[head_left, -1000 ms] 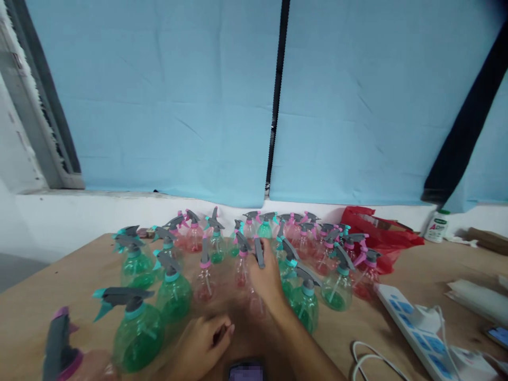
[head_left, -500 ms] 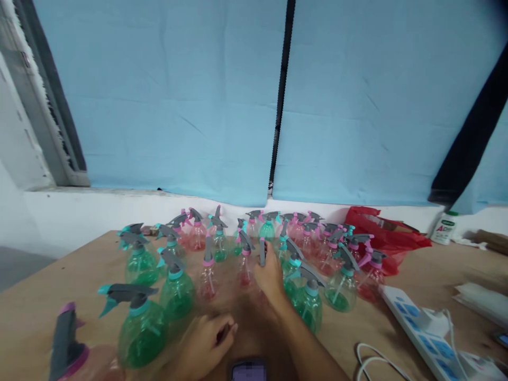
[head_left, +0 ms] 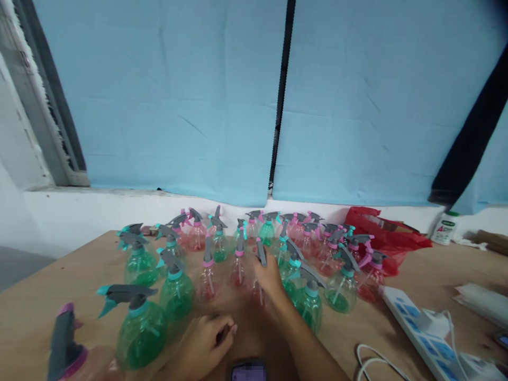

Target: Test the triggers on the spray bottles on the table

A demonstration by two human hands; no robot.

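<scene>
My right hand (head_left: 269, 274) is wrapped round a pink-collared spray bottle (head_left: 259, 293) with a grey trigger head. Most of its neck is hidden by my fingers. Just left of it stand two more pink spray bottles, the nearer one (head_left: 238, 272) and a second one (head_left: 208, 280), both upright with a little pink liquid. My left hand (head_left: 210, 336) rests on the table with its fingers curled in and nothing visible in them. Beside it stand green spray bottles, among them a large one (head_left: 142, 336) and another one (head_left: 177, 296).
Several more green and pink spray bottles crowd the back of the wooden table (head_left: 75, 280). At right lie a red plastic bag (head_left: 387, 241), a white bottle (head_left: 444, 228), a power strip (head_left: 420, 333) and a white cable (head_left: 377, 361). A phone (head_left: 248, 371) lies at the front edge.
The pink bottle left of my right hand has shifted left and turned its head. The bottle in my right hand has tilted slightly. My left hand has stayed put.
</scene>
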